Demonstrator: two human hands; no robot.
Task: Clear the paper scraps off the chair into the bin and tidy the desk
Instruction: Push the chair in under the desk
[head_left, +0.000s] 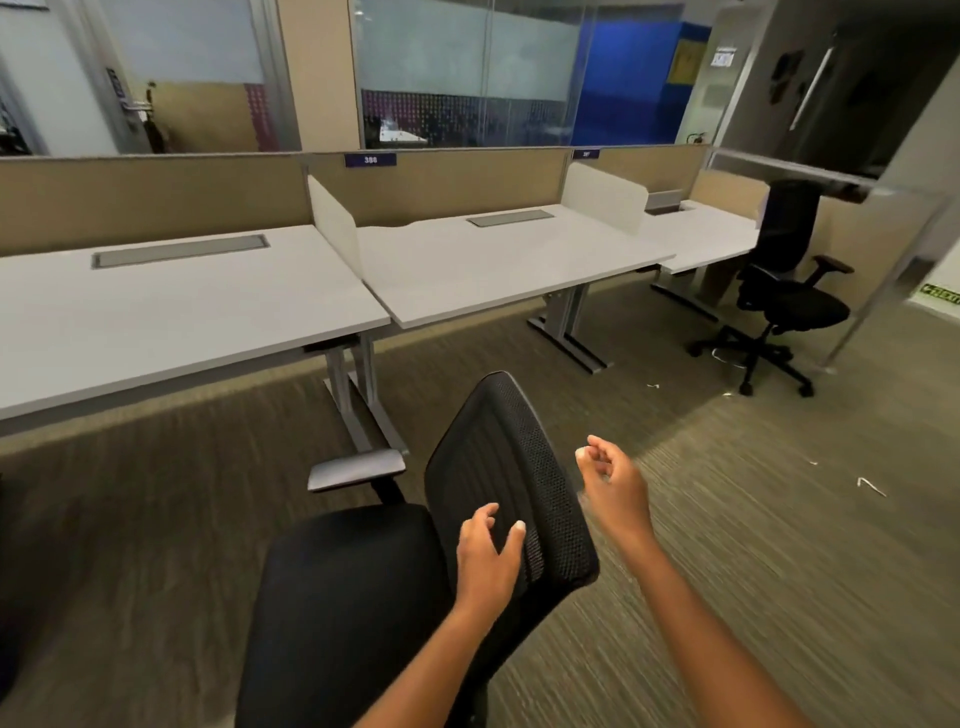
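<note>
Left hand (488, 556) released, fingers spread, at the mesh backrest of the near black office chair (363, 587); contact unclear. Right hand (613, 483) loosely curled right of the backrest, grasping nothing visible. Paper scraps (870, 486) on the carpet (753, 519), right. White tabletop (498, 265) beyond.

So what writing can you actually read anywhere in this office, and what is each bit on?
"386": white digits on a purple tag atop the tan partition behind the middle desk.
Second purple tag further right on the same partition: digits too blurred to read.
Green sign low at the right edge: cut off and blurred, unreadable.
White notice on the far pillar: too small to read.
Yellow poster on the blue wall: no legible text.
</note>
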